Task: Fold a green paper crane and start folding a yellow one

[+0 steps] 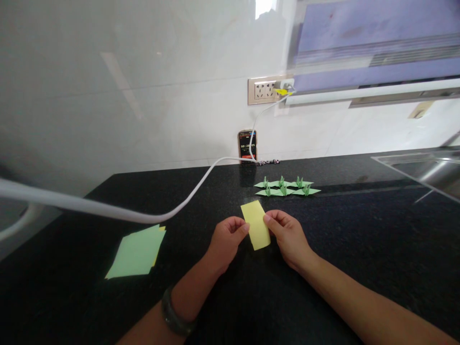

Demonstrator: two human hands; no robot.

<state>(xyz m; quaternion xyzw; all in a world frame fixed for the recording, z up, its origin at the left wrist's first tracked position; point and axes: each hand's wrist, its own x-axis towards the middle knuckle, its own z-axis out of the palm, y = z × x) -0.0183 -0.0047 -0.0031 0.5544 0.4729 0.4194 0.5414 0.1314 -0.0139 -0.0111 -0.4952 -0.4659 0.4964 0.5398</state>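
- Has green and yellow sheets [136,254] stacked on the counter [359,239], far left.
- Pinches the yellow paper [255,227] by its left edge in the left hand [224,244].
- Holds it over the counter with its long axis running away from the body, aimed slightly left at the far end.
- Pinches its right edge in the right hand [292,239].
- Has six green paper cranes [285,190] standing beyond, in two rows.

Black speckled countertop [359,239], green-and-yellow paper stack [136,253] flat at left, six green paper cranes [283,190] in two rows farther back, phone [245,140] upright against wall, patterned strap [271,162] beside it, sink [440,175] set in at right.
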